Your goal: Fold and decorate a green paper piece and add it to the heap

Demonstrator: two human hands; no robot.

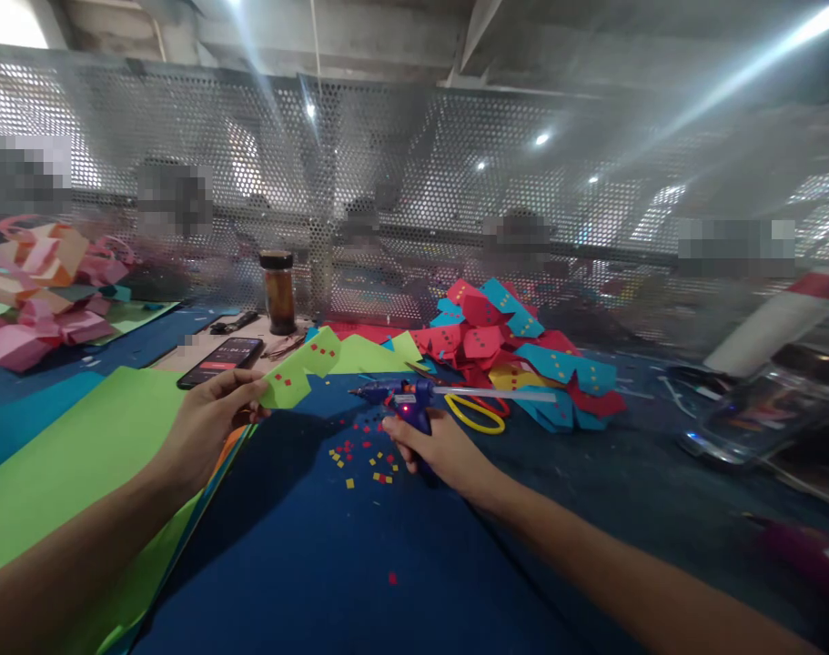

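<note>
My left hand (216,414) pinches the near end of a green paper cutout (298,371) that carries small red squares. In my right hand (438,446) is a blue hot glue gun (407,398), its nozzle pointing left toward the cutout, apart from it. A clear glue stick (502,394) juts out of its back, and a red light glows on its body. Below the nozzle, tiny red and yellow paper squares (363,452) lie scattered on the dark blue table (305,564). Scissors with yellow and red handles (475,414) rest just behind the gun.
Large green sheets (114,455) lie at left beside a phone (221,362) and a brown jar with a black lid (278,293). Red and blue dotted cutouts (489,337) pile up behind. Pink paper pieces (45,282) heap at far left; a clear plastic container (762,409) stands right.
</note>
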